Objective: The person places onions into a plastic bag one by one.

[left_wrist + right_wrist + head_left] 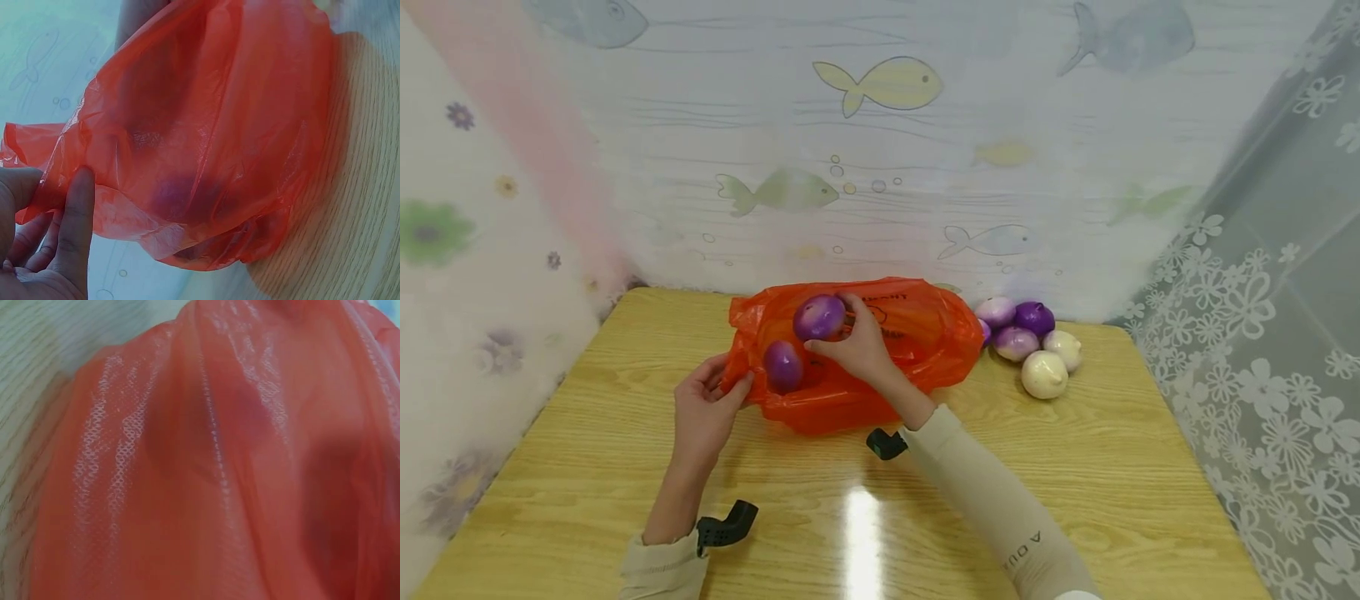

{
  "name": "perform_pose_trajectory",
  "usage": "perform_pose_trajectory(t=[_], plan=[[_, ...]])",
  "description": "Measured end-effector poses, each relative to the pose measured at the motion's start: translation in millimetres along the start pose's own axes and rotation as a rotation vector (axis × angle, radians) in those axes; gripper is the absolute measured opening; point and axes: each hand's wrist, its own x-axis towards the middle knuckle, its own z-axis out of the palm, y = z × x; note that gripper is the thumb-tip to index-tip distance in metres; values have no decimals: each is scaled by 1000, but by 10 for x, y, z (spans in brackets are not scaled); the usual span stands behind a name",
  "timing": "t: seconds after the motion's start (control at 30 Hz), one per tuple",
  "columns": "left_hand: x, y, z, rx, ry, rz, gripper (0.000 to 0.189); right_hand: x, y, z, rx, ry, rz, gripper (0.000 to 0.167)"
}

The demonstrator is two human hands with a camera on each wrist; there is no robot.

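Note:
A red plastic bag [835, 410] lies on its side on the wooden table, its mouth spread toward the left. My left hand [703, 408] pinches the bag's left edge between thumb and fingers, and the left wrist view shows the film bunched at the fingertips. At the opening, my right hand [859, 346] grips a glossy purple onion [818, 318]. Just below that one, another purple onion [783, 367] sits inside the mouth. In the right wrist view the bag [156, 519] fills most of the picture, with dark shapes dimly visible through it and the right hand hidden.
To the right of the bag sits a cluster of several onions: a dark purple onion [1034, 317], paler purple ones [1016, 342] and white ones [1044, 374]. Fish-patterned curtain [880, 208] hangs behind the table [1075, 483]. Dark camera mounts [727, 525] jut from both wrists.

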Motion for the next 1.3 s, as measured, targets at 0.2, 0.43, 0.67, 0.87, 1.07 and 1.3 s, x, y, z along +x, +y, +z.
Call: perform_pose_trajectory(t=[0.2, 0.43, 0.67, 0.87, 1.07, 1.3], plan=[[11, 1, -6, 21, 0, -6, 42, 27, 16, 42, 25, -18, -24, 78], [15, 2, 5, 31, 5, 11, 40, 76, 36, 94, 14, -22, 9, 81], [4, 11, 6, 30, 3, -1, 41, 128, 59, 151, -14, -1, 39, 87], [4, 6, 1, 11, 12, -6, 40, 141, 58, 160, 113, -16, 27, 84], [10, 14, -21, 22, 7, -3, 42, 126, 85, 129, 175, -17, -23, 77], [24, 18, -39, 21, 7, 0, 43, 60, 64, 72, 179, -39, -20, 74]])
